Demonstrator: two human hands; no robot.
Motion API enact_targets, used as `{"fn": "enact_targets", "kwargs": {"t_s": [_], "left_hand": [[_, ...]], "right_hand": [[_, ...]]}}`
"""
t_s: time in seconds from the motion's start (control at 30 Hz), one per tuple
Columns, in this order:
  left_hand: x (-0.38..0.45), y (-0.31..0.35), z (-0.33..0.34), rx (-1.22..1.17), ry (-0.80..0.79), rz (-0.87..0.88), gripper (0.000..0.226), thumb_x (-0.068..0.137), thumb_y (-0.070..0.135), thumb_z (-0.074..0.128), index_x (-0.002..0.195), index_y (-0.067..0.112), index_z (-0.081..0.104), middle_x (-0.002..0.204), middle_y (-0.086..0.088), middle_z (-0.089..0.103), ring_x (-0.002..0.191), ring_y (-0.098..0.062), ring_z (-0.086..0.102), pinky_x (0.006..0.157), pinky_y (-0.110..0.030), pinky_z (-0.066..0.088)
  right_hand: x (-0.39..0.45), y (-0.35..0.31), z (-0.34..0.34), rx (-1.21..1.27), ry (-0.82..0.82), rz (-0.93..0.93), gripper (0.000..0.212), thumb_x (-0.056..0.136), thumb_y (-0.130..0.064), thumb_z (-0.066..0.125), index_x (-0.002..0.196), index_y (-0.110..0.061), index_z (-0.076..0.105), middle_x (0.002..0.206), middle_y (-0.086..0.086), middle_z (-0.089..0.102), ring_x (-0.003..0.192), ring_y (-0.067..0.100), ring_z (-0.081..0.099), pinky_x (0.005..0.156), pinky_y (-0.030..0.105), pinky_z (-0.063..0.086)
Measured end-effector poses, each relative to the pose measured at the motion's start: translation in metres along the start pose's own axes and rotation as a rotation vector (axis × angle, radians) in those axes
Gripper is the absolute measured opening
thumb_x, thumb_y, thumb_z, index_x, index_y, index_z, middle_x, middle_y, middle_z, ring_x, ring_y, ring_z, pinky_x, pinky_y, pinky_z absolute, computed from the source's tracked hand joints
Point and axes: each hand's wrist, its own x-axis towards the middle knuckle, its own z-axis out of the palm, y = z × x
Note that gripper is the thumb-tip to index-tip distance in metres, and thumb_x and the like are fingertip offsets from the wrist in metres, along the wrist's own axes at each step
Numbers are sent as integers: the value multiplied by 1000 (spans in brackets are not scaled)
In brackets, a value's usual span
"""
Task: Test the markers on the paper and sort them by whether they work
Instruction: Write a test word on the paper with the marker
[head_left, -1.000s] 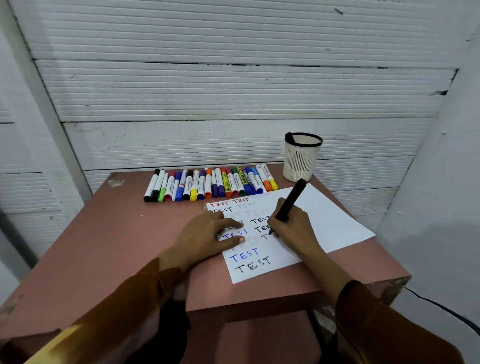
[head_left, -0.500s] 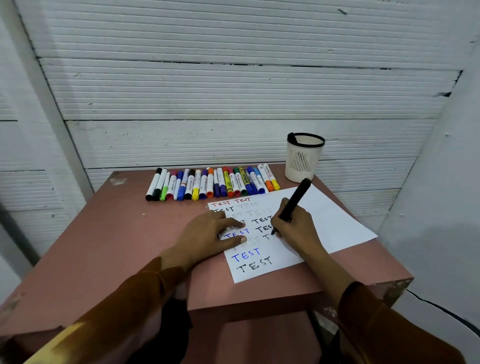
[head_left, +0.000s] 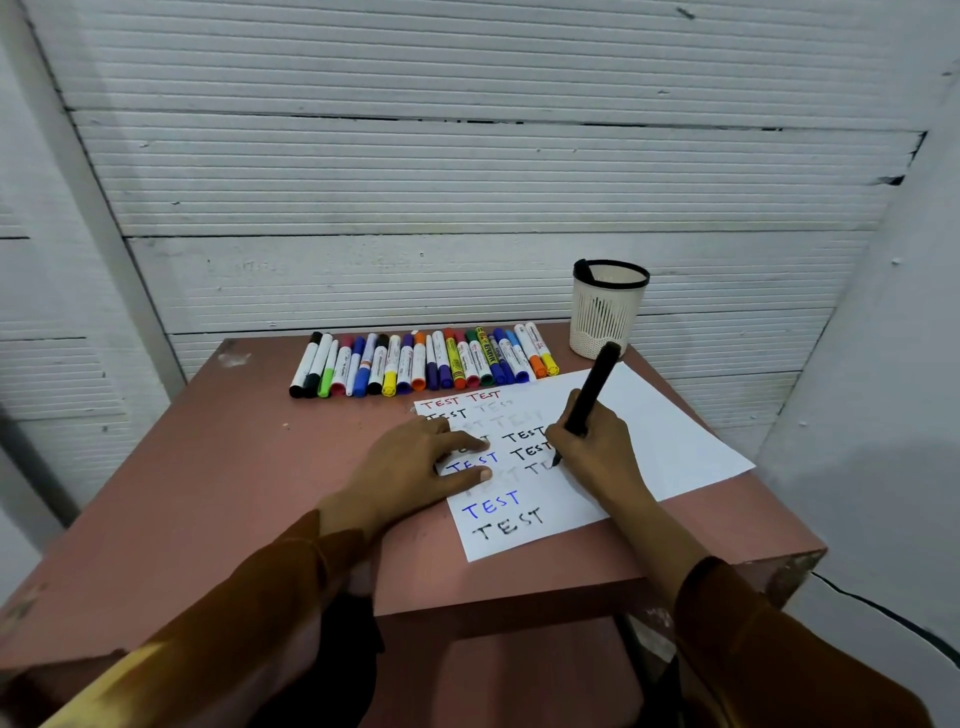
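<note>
Sleeves: brown, entering from the near edge, left and right.
Table (head_left: 218, 493): pink top, carrying everything below.
Paper (head_left: 670, 447): white sheet on the right half, rows of "TEST" in red, black and blue; some rows faint, judged to come from weak markers.
Left hand (head_left: 415, 467): flat on the paper's left part, fingers spread and straight, pinning the sheet; grasping nothing.
Right hand (head_left: 597, 447): curled round a black marker (head_left: 589, 395), tip down on the paper beside the unfinished word in the second column.
Marker axis: tilted, tip near and left, tail far and right, pointing toward the cup.
Step, judged: mid-word in a writing test; stroke dark, so likely a working marker.
Row of markers (head_left: 423, 364): capped, side by side at the far edge, long axes running near to far, just beyond the paper's far-left corner.
Cup (head_left: 608, 312): white mesh, black rim, far right, well beyond the right hand; contents not visible.
Nearer hand for the cup: right, already holding the marker.
</note>
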Motion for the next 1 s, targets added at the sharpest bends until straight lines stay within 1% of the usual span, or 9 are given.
{"fn": "enact_targets", "kwargs": {"t_s": [0.13,0.27,0.47,0.57,0.63,0.7,0.8,0.9,1.0], "left_hand": [[0,0,-1,26,-12,-9,88,63,89,13,120,40,57,79,12,45,78,-8,43,59,-13,27],[0,1,-3,31,-12,-7,84,64,89,18,120,40,58,77,14,42,77,-8,42,58,-13,27],[0,1,-2,12,-8,-5,89,63,90,12,120,39,58,75,14,41,78,-8,42,59,-14,28],[0,1,-2,8,-13,-8,91,62,91,11,120,39,58,77,15,41,77,-8,42,60,-13,28],[-1,2,-2,4,-12,-7,93,61,91,10,120,39,58,78,13,43,77,-8,42,60,-13,28],[-1,2,-3,-9,-1,-9,93,61,92,10,119,39,59,79,11,47,77,-8,43,59,-12,26],[-1,2,-3,-18,1,-9,92,61,91,10,118,39,60,79,11,46,77,-8,43,60,-11,27],[-1,1,-2,-15,-4,-17,91,61,92,10,118,40,59,82,9,50,78,-9,45,60,-13,29],[-1,0,-1,-19,-1,-16,90,61,92,11,118,41,59,84,6,54,79,-10,46,61,-15,31]], "right_hand": [[-1,-2,-1,21,-24,-1,20,79,0,57,69,-7,42,64,8,48,55,13,49,49,8,39],[-3,-4,-1,37,-84,-6,24,78,1,57,65,-12,41,65,9,52,60,18,55,58,21,43],[-2,-3,1,22,-31,-17,27,79,0,57,65,-14,39,59,0,44,53,9,46,49,7,37],[0,0,1,47,-19,5,25,80,0,58,67,-14,42,63,1,48,57,11,50,55,12,41],[3,2,-2,168,25,25,23,82,1,59,72,-14,45,67,4,54,57,12,56,59,21,45],[6,3,-7,372,84,29,21,84,3,61,76,-12,47,68,7,57,55,12,61,57,22,48],[9,3,-14,607,78,57,17,83,4,63,79,-6,50,73,12,62,67,21,69,65,26,56],[9,5,-13,524,37,92,19,81,12,59,77,-5,49,72,16,58,62,17,67,60,21,53],[8,6,-11,308,16,113,26,76,12,56,68,-9,44,63,9,48,53,16,52,56,24,44]]}}
